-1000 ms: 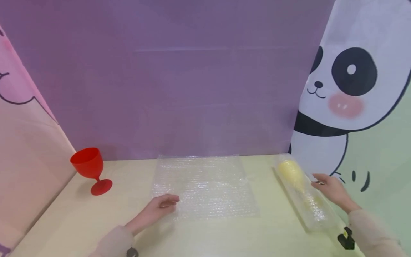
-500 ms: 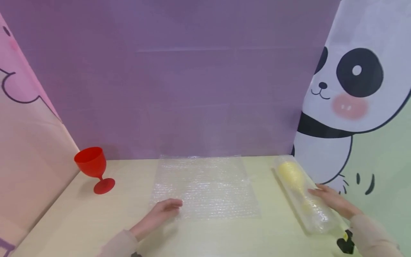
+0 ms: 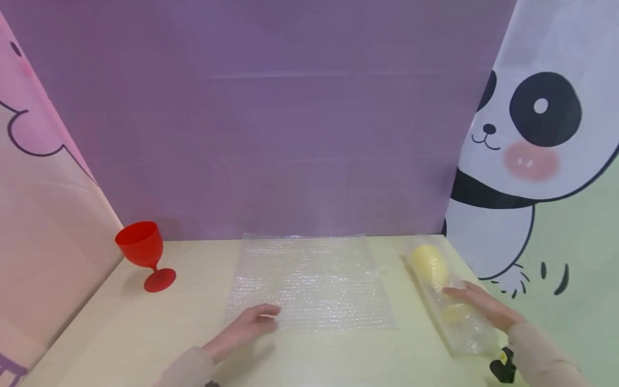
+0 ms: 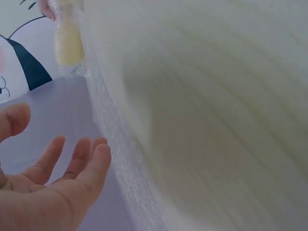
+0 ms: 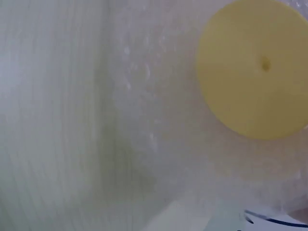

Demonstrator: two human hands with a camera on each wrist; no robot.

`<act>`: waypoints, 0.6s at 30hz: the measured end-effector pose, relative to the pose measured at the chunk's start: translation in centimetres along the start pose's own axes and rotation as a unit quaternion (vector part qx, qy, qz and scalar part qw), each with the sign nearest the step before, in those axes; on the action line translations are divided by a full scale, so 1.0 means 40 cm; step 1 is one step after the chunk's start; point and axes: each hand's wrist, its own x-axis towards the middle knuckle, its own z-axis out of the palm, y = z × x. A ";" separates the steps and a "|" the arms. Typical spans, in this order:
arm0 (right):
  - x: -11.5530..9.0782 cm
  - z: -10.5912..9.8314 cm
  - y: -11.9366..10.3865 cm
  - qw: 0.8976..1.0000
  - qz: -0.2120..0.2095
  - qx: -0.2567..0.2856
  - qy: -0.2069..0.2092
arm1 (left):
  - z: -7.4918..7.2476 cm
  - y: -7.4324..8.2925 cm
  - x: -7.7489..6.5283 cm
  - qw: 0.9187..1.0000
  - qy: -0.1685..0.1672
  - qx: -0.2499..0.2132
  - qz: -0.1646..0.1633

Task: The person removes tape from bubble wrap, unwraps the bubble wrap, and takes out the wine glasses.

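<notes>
A yellow goblet (image 3: 428, 263), rolled in clear bubble wrap (image 3: 471, 338), lies at the right of the table. My right hand (image 3: 485, 306) grips this bundle around its middle, fingers across the top near the stem. Up close, the right wrist view has the goblet's round yellow foot (image 5: 250, 82) at the open end of the wrap. A flat sheet of bubble wrap (image 3: 314, 279) is spread on the middle of the table. Over its near left corner hovers my left hand (image 3: 244, 329), holding nothing; its fingers (image 4: 91, 175) are loosely bent and apart in the left wrist view.
A red goblet (image 3: 141, 244) stands at the back left of the pale wooden table (image 3: 203, 269). Behind rises a purple backdrop (image 3: 290, 134), with a printed panda panel (image 3: 493, 231) on the right and a pink panel (image 3: 43, 226) on the left.
From beside the wrapped goblet, my right hand has come down over it and taken hold. The bundle has shifted a little left and turned. The left hand has hardly moved.
</notes>
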 end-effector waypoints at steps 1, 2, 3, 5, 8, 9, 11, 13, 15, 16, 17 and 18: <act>0.002 0.004 -0.004 1.000 0.006 0.006 0.002 | 0.001 0.000 0.000 1.000 -0.004 0.006 -0.002; 0.004 0.007 -0.007 1.000 0.012 0.010 0.003 | 0.001 0.000 -0.001 1.000 -0.007 0.010 -0.002; 0.005 0.010 -0.010 1.000 0.016 0.012 0.005 | 0.002 0.000 -0.001 1.000 -0.010 0.013 -0.001; 0.007 0.014 -0.015 1.000 0.021 0.014 0.009 | 0.003 -0.003 -0.001 1.000 -0.013 0.014 0.004; 0.008 0.019 -0.021 0.999 0.029 0.009 0.017 | 0.005 -0.011 0.001 1.000 -0.017 0.017 0.010; 0.009 0.020 -0.022 0.999 0.031 0.009 0.020 | 0.006 -0.014 0.002 1.000 -0.017 0.020 0.014; 0.009 0.023 -0.025 0.999 0.034 0.011 0.027 | 0.008 -0.018 0.002 0.999 -0.017 0.026 0.019; 0.010 0.026 -0.028 0.999 0.034 0.014 0.034 | 0.009 -0.020 0.002 0.999 -0.016 0.034 0.024; 0.008 0.029 -0.032 0.999 0.034 0.018 0.039 | 0.010 -0.019 0.001 0.999 -0.013 0.039 0.029; 0.008 0.030 -0.034 0.998 0.034 0.021 0.043 | 0.011 -0.019 0.001 0.999 -0.012 0.041 0.029; 0.007 0.031 -0.036 0.998 0.034 0.024 0.046 | 0.012 -0.018 0.001 0.999 -0.011 0.043 0.031; 0.005 0.032 -0.037 0.998 0.035 0.027 0.048 | 0.013 -0.018 0.000 0.999 -0.011 0.043 0.032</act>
